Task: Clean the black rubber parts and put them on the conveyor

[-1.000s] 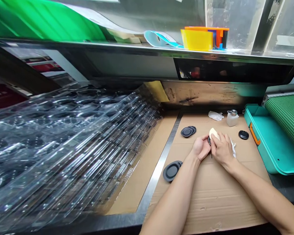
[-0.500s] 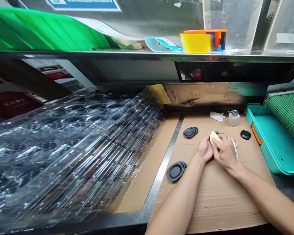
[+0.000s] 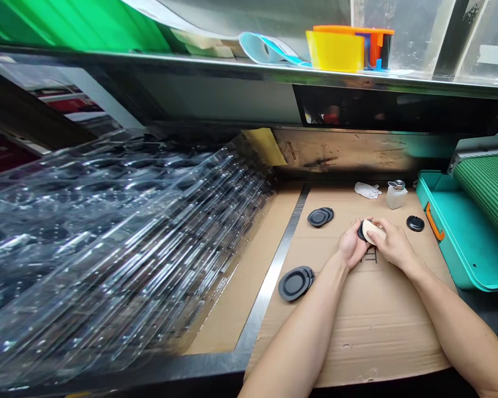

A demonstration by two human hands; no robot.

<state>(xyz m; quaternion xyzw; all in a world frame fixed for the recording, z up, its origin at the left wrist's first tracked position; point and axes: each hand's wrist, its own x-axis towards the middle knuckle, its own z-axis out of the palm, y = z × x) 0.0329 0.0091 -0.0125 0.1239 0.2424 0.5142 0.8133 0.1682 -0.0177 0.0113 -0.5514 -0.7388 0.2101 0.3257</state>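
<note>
My left hand (image 3: 350, 246) is closed around a round black plastic part (image 3: 361, 229), mostly hidden by the pad and fingers. A cream-coloured pad, perhaps a sponge (image 3: 372, 232), lies against that part, pinched in my right hand (image 3: 395, 244). Both hands are just above a cardboard sheet (image 3: 377, 320). Left of my left forearm rests a small overlapping group of flat black round parts (image 3: 294, 284). A similar group (image 3: 318, 217) lies farther back. One black ring-like part (image 3: 415, 223) sits to the right of my right hand.
Stacked clear plastic trays (image 3: 141, 243) fill the left side. Behind the hands stand a small bottle with a metal top (image 3: 396, 194) and a crumpled white wipe (image 3: 367, 190). A teal bin (image 3: 460, 249) borders the right, beside a green belt (image 3: 489, 190). Overhead runs a metal shelf (image 3: 232, 71).
The pad has shifted right with my right hand, exposing more of the black part. White material beside my right hand is out of sight, and dark print shows on the cardboard. The view has dipped.
</note>
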